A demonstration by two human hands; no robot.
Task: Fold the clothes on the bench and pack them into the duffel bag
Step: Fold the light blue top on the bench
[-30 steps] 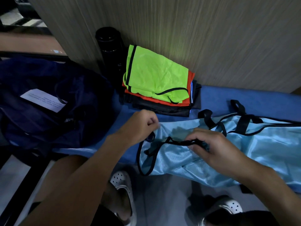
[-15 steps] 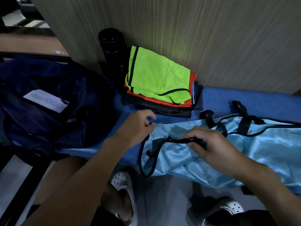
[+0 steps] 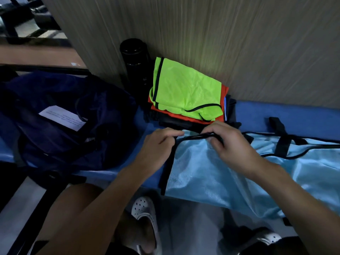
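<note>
Fingers (image 3: 170,133) curled — left hand (image 3: 158,147) and right hand (image 3: 232,147) pinch the blue vest (image 3: 202,173) by its black trim (image 3: 193,137)

Both bare forearms reach in from the lower edge and converge toward the middle. The left hand (image 3: 158,148) lies knuckles up, its fingers (image 3: 173,133) curled and pinching the black edge of the light-blue vest (image 3: 202,172). The right hand (image 3: 233,150) is near it, fingers curled over the same edge. The hands are close but not touching.
</note>
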